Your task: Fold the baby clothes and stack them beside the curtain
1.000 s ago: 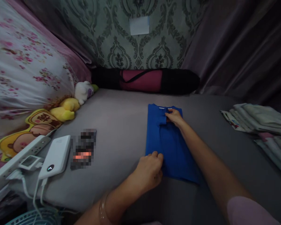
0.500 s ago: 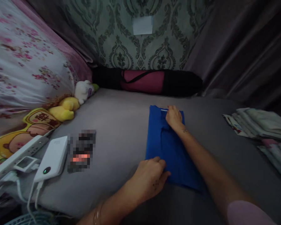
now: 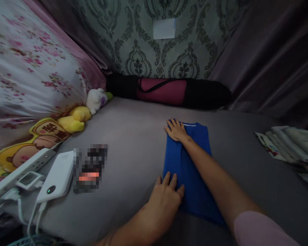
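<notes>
A blue garment (image 3: 195,160), folded into a long narrow strip, lies on the grey bed sheet (image 3: 133,136). My right hand (image 3: 176,130) rests flat on the garment's far left corner, fingers stretched out and open. My left hand (image 3: 166,195) presses flat on the near left edge of the garment, fingers spread and open. Neither hand holds anything. My right forearm crosses over the garment's right side and hides part of it.
A white power bank (image 3: 56,176) with cable, a power strip (image 3: 20,171) and a blurred dark item (image 3: 90,168) lie at the left. Plush toys (image 3: 74,119) sit by a floral pillow (image 3: 28,68). A black and maroon roll bag (image 3: 169,90) lines the wall. Folded cloths (image 3: 290,143) are stacked at the right.
Both hands went from pinching the garment's edges to lying flat on it. My right hand slid left to the far left corner; the left side is folded over.
</notes>
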The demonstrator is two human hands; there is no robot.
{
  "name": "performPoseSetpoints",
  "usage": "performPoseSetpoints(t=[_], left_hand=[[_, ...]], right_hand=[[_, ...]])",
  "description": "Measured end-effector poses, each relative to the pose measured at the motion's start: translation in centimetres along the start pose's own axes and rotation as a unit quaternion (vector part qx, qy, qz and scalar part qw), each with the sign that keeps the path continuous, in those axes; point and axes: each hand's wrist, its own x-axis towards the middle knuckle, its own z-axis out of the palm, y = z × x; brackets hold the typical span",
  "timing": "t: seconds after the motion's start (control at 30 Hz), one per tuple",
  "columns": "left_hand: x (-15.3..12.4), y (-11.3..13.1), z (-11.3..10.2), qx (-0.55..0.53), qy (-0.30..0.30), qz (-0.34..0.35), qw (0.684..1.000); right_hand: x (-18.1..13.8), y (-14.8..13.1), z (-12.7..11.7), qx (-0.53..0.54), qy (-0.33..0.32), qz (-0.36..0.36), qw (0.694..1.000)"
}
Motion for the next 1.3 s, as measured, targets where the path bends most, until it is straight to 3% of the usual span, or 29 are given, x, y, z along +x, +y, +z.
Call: performPoseSetpoints(t=[0.2, 0.27, 0.47, 0.53, 0.63, 0.73, 0.87, 1.07, 1.3], left_hand=[[-0.6, 0.9, 0.5, -0.002, -0.022, 0.006, 1.0], [-1.1, 1.4, 0.4, 0.011, -0.002, 0.015, 1.0], [-2.4, 0.9, -2.5, -0.029, 0.033, 0.094, 0.995], [-2.4, 0.3, -3.4, -0.057, 0.043, 0.078, 0.994], [-2.0, -0.3, -3.8, -0.072, 0.08, 0.041, 0.993], [-1.6, -0.4, -3.6, -0.059, 0.085, 0.009, 0.995], [-1.3, -0.1, -3.5, -0.025, 0.039, 0.0, 0.999], [-1.2, 0.1, -3.2, -0.007, 0.046, 0.002, 0.999], [-1.1, 0.1, -3.1, 0.002, 0.045, 0.006, 0.999]], right_hand=[[-0.3, 0.3, 0.2, 0.017, 0.027, -0.01, 0.999], [-0.4, 0.3, 0.2, 0.02, 0.034, -0.012, 0.999], [-0.9, 0.0, -0.5, 0.041, 0.027, -0.011, 0.999], [-1.1, 0.6, -1.2, 0.054, 0.06, 0.02, 0.997], [-1.3, 2.9, -2.3, 0.091, 0.127, 0.146, 0.977], [-1.7, 5.8, -3.0, 0.123, 0.095, 0.248, 0.956], [-2.5, 7.6, -3.0, 0.134, 0.083, 0.243, 0.957], [-3.8, 6.0, -3.0, 0.185, 0.145, 0.244, 0.941], [-4.4, 5.7, -2.9, 0.201, 0.187, 0.317, 0.908]])
